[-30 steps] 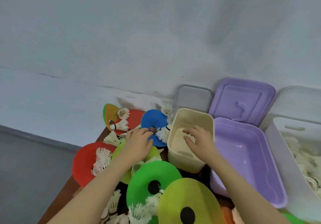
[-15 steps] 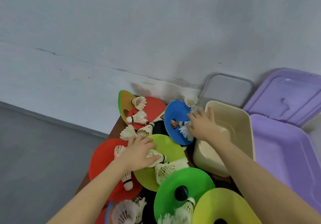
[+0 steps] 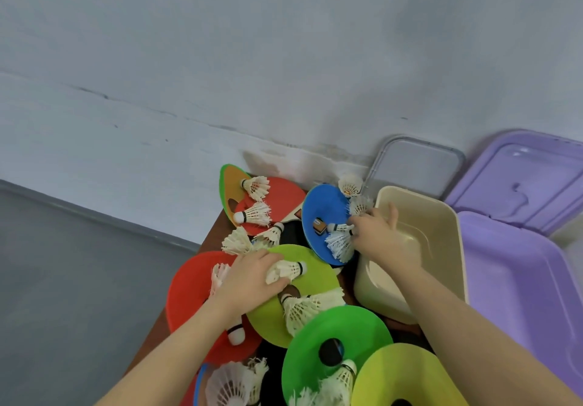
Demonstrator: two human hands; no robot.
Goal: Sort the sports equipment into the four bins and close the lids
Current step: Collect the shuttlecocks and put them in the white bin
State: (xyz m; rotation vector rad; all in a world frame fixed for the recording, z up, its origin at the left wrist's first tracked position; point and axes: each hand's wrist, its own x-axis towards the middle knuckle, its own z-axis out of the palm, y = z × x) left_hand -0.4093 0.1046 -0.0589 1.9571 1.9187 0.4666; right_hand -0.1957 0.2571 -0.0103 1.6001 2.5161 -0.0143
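A pile of coloured disc cones and white shuttlecocks covers the table. My left hand [image 3: 249, 279] grips a shuttlecock [image 3: 288, 270] lying on the lime disc cone [image 3: 318, 276]. My right hand [image 3: 378, 235] reaches over the rim of the cream bin [image 3: 441, 213], and its fingers pinch the feathers of a shuttlecock [image 3: 339, 241] on the blue disc cone [image 3: 321, 207]. The purple bin [image 3: 517, 279] stands open to the right of the cream one, with its purple lid [image 3: 530, 178] leaning against the wall.
A red disc cone [image 3: 189, 292], a green one [image 3: 356, 327] and a yellow one [image 3: 407, 374] overlap near me. More shuttlecocks [image 3: 255, 213] lie on red and orange discs by the wall. A grey lid [image 3: 416, 166] leans behind the cream bin. The table's left edge drops to the floor.
The view has swung left, so the white bin has left the frame. My right hand came out of the cream bin to the blue disc's shuttlecock. My left hand took a shuttlecock on the lime disc.
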